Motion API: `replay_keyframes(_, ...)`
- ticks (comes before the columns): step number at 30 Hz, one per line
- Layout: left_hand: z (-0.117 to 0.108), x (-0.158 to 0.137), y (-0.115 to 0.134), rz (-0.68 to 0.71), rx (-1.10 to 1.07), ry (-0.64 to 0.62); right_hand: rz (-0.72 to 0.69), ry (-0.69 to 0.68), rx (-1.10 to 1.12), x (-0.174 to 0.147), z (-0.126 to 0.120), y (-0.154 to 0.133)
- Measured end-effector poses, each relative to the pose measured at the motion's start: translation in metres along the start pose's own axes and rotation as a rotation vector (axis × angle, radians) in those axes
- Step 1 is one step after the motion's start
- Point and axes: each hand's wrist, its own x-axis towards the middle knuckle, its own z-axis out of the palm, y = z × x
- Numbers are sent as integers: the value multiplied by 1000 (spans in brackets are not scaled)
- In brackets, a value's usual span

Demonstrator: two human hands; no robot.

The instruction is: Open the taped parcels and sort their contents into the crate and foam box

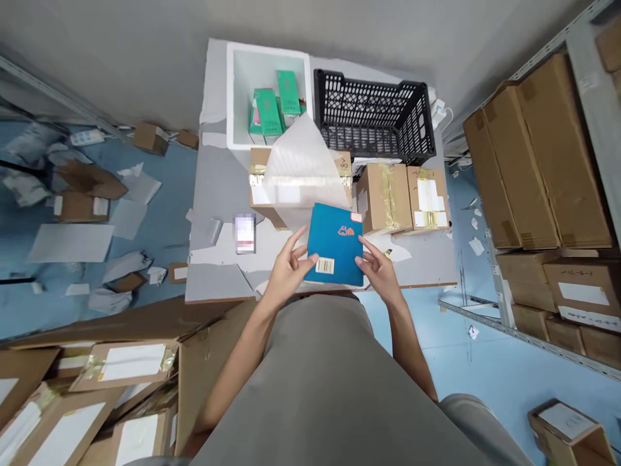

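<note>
Both hands hold a blue book (334, 236) by its sides, above the front edge of the table. Its cover carries a barcode label, a red drawing and a small sticker at the top right corner. My left hand (291, 266) grips the left side, thumb near the barcode. On the right side, my right hand (377, 264) has its thumb on the cover and a finger along the edge. Just beyond the book, a sheet of thin white wrapping (305, 162) lies over a taped cardboard box (262, 206).
Behind stand a white foam box (231, 97) with several green boxes and a black plastic crate (373, 97). Two taped cartons (385, 197) sit on the right of the table (213, 275). Shelving with cartons (528, 155) is at right; a large carton (208, 362) of packages is at left.
</note>
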Motion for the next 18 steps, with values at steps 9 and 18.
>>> replay_keyframes(9,46,58,15,27,110,-76,-70,220,64,42,-46,-11)
replay_keyframes(18,67,235,97,385,259,-84,-396,221,-86,255,-74,-74)
